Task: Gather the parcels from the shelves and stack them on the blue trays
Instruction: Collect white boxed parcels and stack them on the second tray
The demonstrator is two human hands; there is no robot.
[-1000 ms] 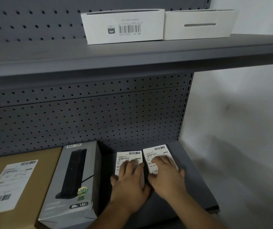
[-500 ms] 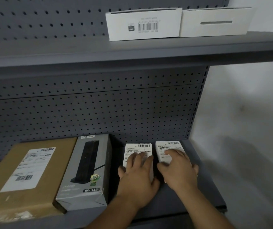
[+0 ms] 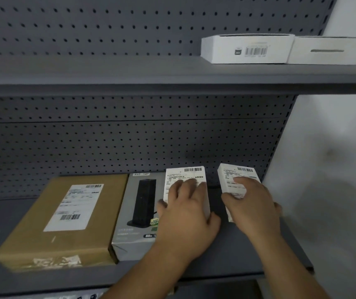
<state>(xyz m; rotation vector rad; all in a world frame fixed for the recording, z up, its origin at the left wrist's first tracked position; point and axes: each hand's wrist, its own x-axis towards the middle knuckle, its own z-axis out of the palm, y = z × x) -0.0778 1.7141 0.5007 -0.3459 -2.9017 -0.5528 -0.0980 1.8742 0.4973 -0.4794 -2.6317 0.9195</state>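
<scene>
On parcels — left hand [image 3: 185, 214], right hand [image 3: 251, 209].

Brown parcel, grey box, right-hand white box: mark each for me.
brown parcel [image 3: 32, 236]: head view, bare cardboard top left of its label.
grey box [image 3: 129, 238]: head view, lower top face.
right-hand white box [image 3: 228, 175]: head view, labelled top, upper left.
</scene>
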